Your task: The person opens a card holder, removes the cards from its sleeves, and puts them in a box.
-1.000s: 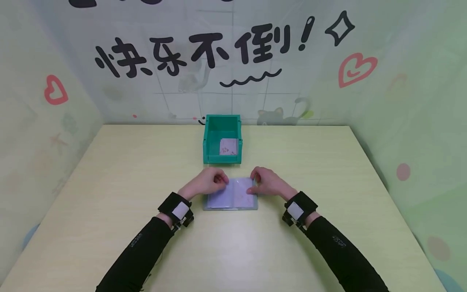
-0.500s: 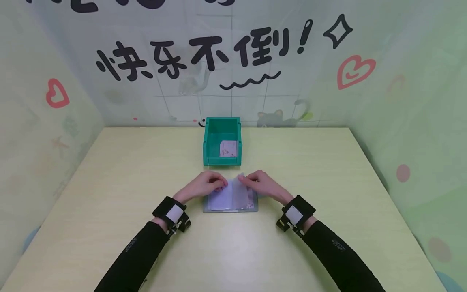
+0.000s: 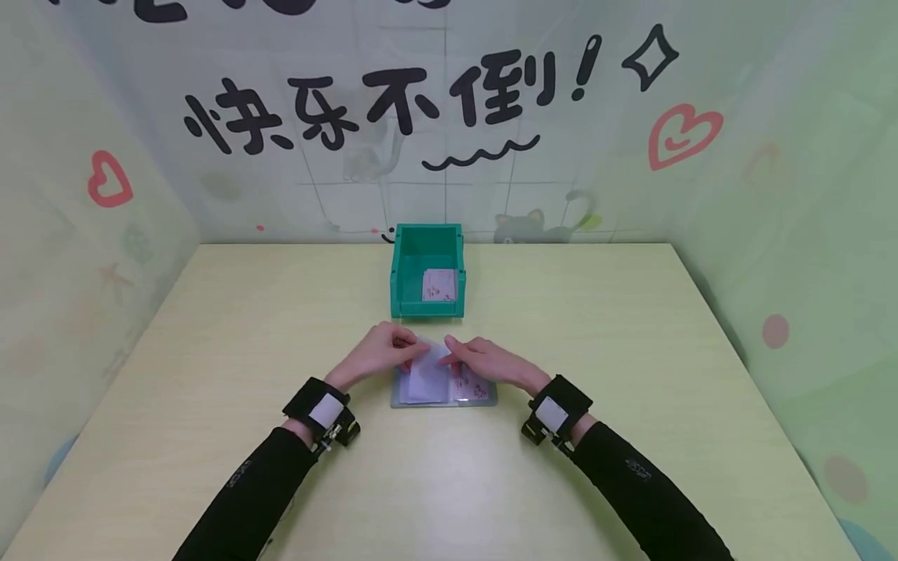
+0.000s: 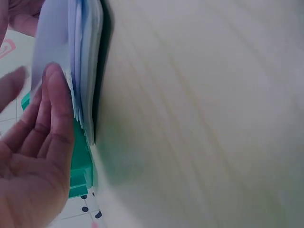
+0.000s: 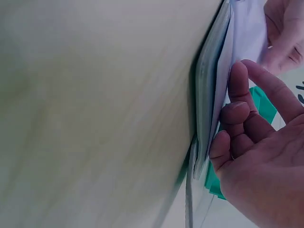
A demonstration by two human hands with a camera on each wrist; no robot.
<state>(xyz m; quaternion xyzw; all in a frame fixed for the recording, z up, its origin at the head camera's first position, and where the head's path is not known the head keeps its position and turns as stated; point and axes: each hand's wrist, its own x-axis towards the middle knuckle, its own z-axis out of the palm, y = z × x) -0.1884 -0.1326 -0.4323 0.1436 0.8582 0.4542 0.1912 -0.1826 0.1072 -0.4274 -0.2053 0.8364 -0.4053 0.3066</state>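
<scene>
A small booklet (image 3: 401, 403) with clear sleeve pages lies spread on the table. One pale translucent page (image 3: 429, 380) stands partly raised over its left half. Printed pink paper (image 3: 471, 385) shows on the right half. At the raised page's upper left is my left hand (image 3: 379, 352); in the left wrist view its straight fingers (image 4: 59, 99) touch the page, with the thumb apart. My right hand (image 3: 494, 365) is at the page's right side, thumb and forefinger spread. Close up, its forefinger reaches out and the other fingers (image 5: 235, 114) bend loosely beside the booklet.
Behind the booklet stands a green bin (image 3: 428, 309) holding pink printed cards (image 3: 439, 285). The pale wooden table (image 3: 449, 483) meets printed fabric walls at the back and both sides. Each wrist bears a black strap with a camera.
My right hand has moved left, and the page has turned from the right half over toward the left. The printed paper beneath is uncovered. My left hand has shifted slightly left.
</scene>
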